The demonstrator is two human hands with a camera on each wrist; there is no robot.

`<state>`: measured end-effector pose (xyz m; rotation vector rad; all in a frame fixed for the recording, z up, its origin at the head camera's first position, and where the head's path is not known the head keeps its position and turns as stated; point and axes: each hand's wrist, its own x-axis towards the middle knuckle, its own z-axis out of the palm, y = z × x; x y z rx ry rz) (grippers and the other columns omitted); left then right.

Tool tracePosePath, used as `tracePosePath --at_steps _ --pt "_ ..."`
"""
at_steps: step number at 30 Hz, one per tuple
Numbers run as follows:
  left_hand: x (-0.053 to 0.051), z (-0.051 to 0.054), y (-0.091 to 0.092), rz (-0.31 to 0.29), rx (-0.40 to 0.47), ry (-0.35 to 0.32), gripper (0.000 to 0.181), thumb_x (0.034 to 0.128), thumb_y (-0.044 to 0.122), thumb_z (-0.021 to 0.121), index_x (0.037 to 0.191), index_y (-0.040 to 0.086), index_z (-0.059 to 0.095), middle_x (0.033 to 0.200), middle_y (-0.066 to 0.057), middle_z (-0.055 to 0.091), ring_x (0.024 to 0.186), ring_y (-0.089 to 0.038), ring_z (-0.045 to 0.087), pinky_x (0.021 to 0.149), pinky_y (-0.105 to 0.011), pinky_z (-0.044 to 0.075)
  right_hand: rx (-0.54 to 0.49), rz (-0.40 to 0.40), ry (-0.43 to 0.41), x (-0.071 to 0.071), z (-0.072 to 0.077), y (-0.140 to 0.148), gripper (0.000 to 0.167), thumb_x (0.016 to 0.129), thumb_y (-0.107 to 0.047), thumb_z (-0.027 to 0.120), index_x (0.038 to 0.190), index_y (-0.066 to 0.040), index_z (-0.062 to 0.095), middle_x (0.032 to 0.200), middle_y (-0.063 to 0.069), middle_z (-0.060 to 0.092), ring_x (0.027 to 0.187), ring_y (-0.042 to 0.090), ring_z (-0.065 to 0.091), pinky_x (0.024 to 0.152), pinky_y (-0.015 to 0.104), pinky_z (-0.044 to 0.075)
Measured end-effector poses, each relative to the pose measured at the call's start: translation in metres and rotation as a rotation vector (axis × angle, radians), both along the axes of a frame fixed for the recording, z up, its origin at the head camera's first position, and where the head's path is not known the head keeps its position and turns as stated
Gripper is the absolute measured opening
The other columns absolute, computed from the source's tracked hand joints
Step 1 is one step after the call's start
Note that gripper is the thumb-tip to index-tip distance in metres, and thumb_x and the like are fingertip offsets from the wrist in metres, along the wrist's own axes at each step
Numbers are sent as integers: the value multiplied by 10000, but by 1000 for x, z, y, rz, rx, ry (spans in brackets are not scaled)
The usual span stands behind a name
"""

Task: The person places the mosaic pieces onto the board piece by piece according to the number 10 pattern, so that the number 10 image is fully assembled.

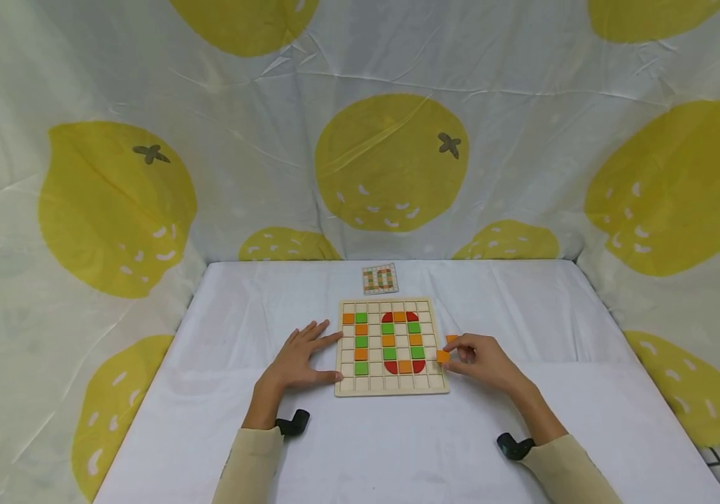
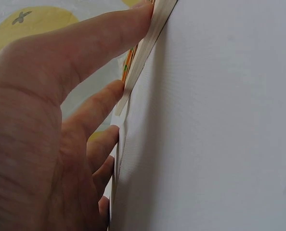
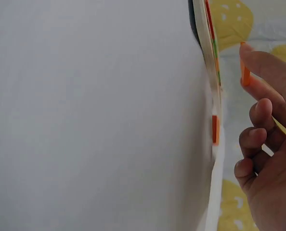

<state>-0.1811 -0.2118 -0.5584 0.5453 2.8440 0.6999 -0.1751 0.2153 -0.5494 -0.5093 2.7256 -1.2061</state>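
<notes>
A wooden grid board (image 1: 422,383) lies flat on the cloth, with orange, green and red tiles set in its cells in the shape of a 1 and a 0. My left hand (image 1: 297,358) rests at the board's left side, fingers spread, with the thumb and index fingertip on its edge. Between thumb and index finger, my right hand (image 1: 482,360) pinches an orange square tile (image 1: 443,356) by the board's right edge. In the right wrist view this tile (image 3: 245,72) is held above the cloth. A second orange tile (image 1: 451,338) lies beyond the right fingers.
Behind the board lies a small card (image 1: 380,279) printed with a similar coloured grid pattern. White cloth (image 1: 397,448) covers the table. Curtains with yellow lemons (image 1: 392,162) hang at the back and both sides.
</notes>
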Motion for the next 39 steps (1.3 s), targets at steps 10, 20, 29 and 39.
tracePosePath --at_steps 10,20,29,39 --pt "1 0 0 -7 -10 9 870 789 683 730 1553 359 468 1709 -19 279 1609 -313 166 1284 -609 115 -55 54 -41 -8 0 -52 240 834 -301 872 1012 -182 764 749 -32 526 682 97 472 612 223 388" --pt "0 -1 -1 -9 -12 9 866 789 682 724 1553 367 466 1710 -15 274 1609 -307 166 1283 -611 116 -24 96 -14 -13 4 -102 210 866 -333 837 1035 -230 767 703 -67 546 648 82 487 608 225 420" --pt "0 -2 -2 -14 -11 16 859 793 681 729 1552 379 463 1709 -21 277 1608 -312 172 1282 -615 113 5 179 -15 -14 0 -136 280 865 -407 831 1087 -243 779 681 -74 529 652 80 483 628 230 414" --pt "-1 -2 -3 -32 2 16 858 799 689 730 1551 368 470 1709 -28 275 1607 -321 170 1280 -621 112 9 223 -8 -16 -3 -162 296 877 -405 819 1113 -229 786 686 -78 563 634 75 496 606 220 408"
